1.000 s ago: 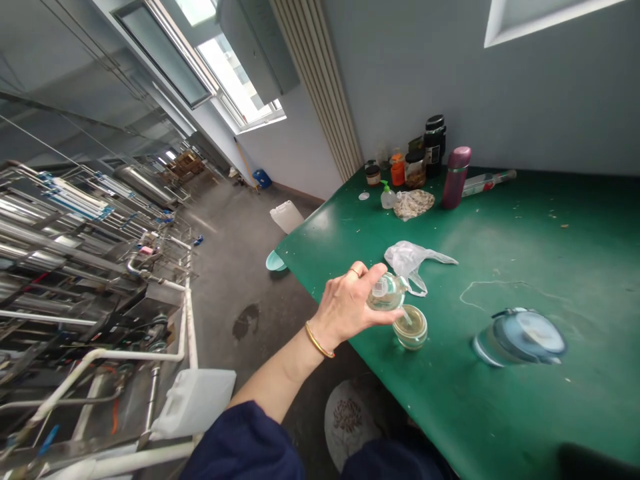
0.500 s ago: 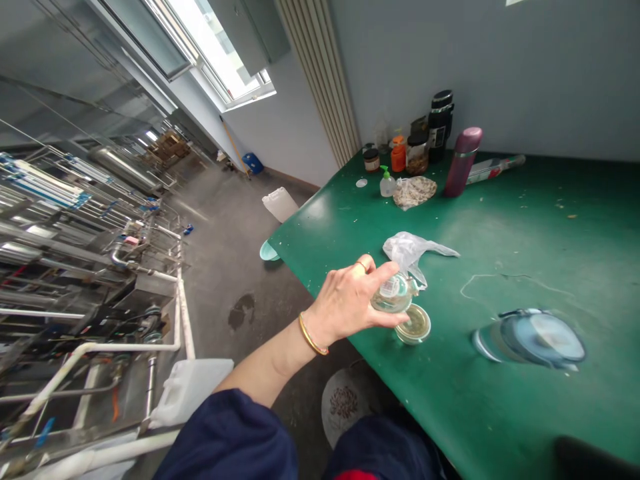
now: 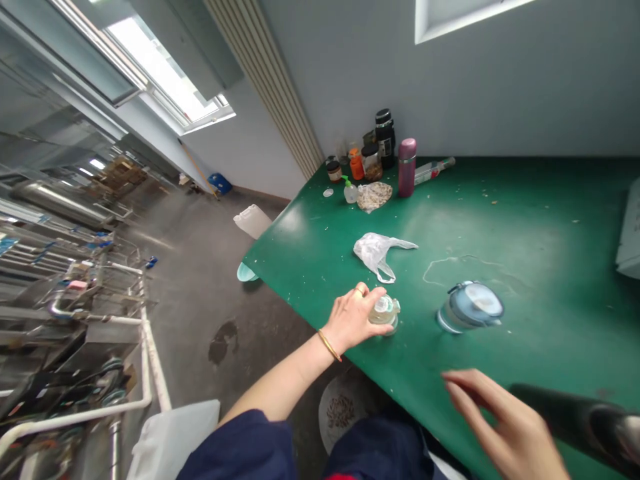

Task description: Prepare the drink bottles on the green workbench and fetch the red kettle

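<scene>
My left hand [image 3: 353, 317] is closed round a clear lid-like piece [image 3: 384, 307] with a round white-and-green label. It rests on or just above a small round glass jar [image 3: 393, 328], most of which is hidden beneath it. My right hand [image 3: 505, 420] is at the lower right over the table, slightly blurred, holding nothing, its fingers stretched and thumb apart. A blue-tinted clear cup with a lid [image 3: 470, 307] stands right of the jar. A crumpled clear plastic bag [image 3: 375, 253] lies behind my left hand.
On the green table [image 3: 540, 240] are a purple thermos [image 3: 407, 168], a black flask [image 3: 385, 139], a pump bottle [image 3: 351, 192] and a bag of pale bits [image 3: 374, 196]. A dark cylinder [image 3: 570, 417] lies beside my right hand. A round stool [image 3: 343, 410] stands below the table edge.
My left hand has lowered the clear lid-like piece onto or close over the glass jar, covering its open top. My right hand has come into view at the lower right. The view has shifted right.
</scene>
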The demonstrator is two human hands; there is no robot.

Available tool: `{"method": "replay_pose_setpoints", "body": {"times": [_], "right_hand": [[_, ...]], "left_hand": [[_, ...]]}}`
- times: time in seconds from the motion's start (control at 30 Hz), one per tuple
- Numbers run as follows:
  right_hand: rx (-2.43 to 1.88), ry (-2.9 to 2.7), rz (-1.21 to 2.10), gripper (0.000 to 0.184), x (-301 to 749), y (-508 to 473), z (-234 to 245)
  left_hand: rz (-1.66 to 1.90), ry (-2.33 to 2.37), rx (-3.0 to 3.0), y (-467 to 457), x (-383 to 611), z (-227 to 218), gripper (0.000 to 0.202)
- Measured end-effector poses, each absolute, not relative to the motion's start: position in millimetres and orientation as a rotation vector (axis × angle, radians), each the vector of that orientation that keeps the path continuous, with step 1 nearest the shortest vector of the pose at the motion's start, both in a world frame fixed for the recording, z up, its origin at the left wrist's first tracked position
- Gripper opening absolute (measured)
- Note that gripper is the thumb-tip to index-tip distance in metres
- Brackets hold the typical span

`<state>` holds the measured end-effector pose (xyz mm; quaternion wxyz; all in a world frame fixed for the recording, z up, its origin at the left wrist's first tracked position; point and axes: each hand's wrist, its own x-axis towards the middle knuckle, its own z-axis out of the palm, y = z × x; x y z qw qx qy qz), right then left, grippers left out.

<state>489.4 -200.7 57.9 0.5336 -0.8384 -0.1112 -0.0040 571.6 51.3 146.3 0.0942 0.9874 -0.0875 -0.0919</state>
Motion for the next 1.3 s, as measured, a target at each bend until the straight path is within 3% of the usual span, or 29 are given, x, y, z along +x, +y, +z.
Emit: {"method": "replay_pose_setpoints", "body": {"times": [0.07,0.2,0.3,0.67,0.9,1.07,1.3], "right_hand": [[-1.955,-0.321,0.047,0.031,511.0,-171.2,35.3],[-1.941,-0.325,0.061,0.069,561.3,-116.6,-14.7],[-1.87,-0.416,0.073,0.082,582.7,-93.7,-37.9],[-1.906,-0.483,-0.043,0.06,566.7,-87.2,-33.0],[-2.123,-0.353,-0.084,0.064,546.8,-83.8,-6.2],[-2.207,-0.283,-0.083,0.062,543.1,-84.0,23.5],[-2.141,-0.338,-0.06,0.065,542.7,-92.9,52.0]], "left_hand": [[-0.292,-0.227,2.926,50.4,572.3,141.7,0.066],[-0.298,-0.173,2.919,49.0,572.2,138.5,0.066],[-0.32,-0.118,2.982,46.2,573.7,139.0,0.065],[-0.485,0.049,3.069,35.7,581.8,150.0,0.056],[-0.519,0.305,3.035,37.8,580.2,162.0,0.054],[-0.518,0.368,3.069,33.5,579.2,175.3,0.063],[-0.486,0.026,3.122,36.0,568.1,214.1,0.051]]}}
